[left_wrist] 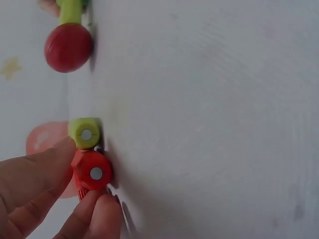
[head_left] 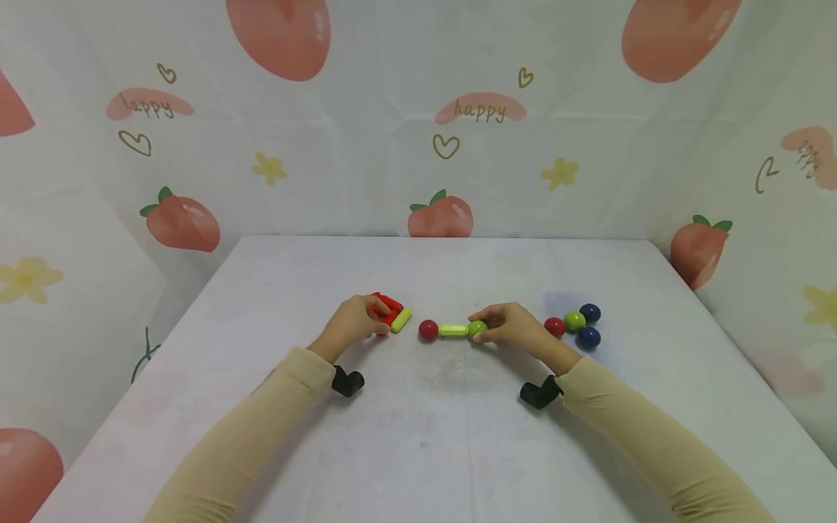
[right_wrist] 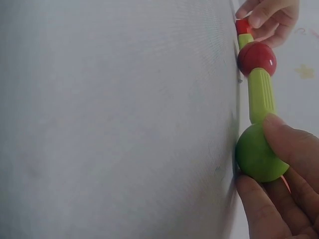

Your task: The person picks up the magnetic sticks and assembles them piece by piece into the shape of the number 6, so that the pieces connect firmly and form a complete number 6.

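My right hand (head_left: 513,327) pinches a green ball (right_wrist: 259,154) between thumb and fingers. The ball joins a yellow-green ribbed rod (head_left: 453,330), whose other end meets a red ball (head_left: 428,330); the three form a straight line along the table. To the left, my left hand (head_left: 353,324) pinches a red rod (left_wrist: 94,172) with a metal-coloured disc in its end. Beside that rod lies a loose yellow-green rod (head_left: 402,320), close to the left fingertips. More red rods (head_left: 390,302) lie just behind, partly hidden by the left hand.
Right of my right hand sit a red ball (head_left: 554,326), a green ball (head_left: 575,321) and two dark blue balls (head_left: 588,338), grouped on the white table (head_left: 418,450). A patterned cloth (head_left: 366,160) hangs behind the table's far edge.
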Demonstrator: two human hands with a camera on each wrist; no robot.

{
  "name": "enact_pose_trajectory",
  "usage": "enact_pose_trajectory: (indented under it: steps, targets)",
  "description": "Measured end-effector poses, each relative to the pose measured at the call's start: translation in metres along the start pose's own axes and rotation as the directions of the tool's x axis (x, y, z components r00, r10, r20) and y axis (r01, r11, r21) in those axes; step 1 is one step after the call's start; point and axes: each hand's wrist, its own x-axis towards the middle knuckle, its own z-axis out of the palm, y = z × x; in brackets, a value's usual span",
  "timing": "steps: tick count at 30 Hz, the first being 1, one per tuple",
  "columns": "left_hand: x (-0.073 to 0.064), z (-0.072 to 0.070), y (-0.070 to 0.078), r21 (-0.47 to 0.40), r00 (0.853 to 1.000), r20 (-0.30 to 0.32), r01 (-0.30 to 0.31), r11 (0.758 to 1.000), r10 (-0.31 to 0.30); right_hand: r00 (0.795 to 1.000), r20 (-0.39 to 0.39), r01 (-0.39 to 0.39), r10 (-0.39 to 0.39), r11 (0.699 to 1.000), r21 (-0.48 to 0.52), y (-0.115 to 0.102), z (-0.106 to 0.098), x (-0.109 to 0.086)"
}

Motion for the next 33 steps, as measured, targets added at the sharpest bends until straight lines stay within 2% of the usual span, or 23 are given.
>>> enact_pose_trajectory:
  steps: [14,21,28,33]
  targets:
    - [0.002,0.006,0.006,0.025,0.999,-0.04,-0.001,1.0,0.002,1.0,0.002,-0.009,0.009,1.0,0.004,-0.002,0.0,-0.001]
    - [0.001,-0.001,0.004,-0.006,0.999,-0.028,-0.02,1.0,0.019,1.0,0.003,-0.014,0.014,1.0,0.011,-0.002,0.0,-0.001]
    - [-0.004,-0.011,0.009,-0.052,0.999,0.012,0.034,0.998,-0.033,1.0,0.002,-0.013,0.013,1.0,0.0,-0.002,-0.001,0.0]
    - [-0.009,-0.015,0.009,-0.086,0.999,0.04,0.024,0.996,-0.021,1.0,0.002,-0.005,0.005,1.0,-0.013,-0.001,-0.002,0.0]
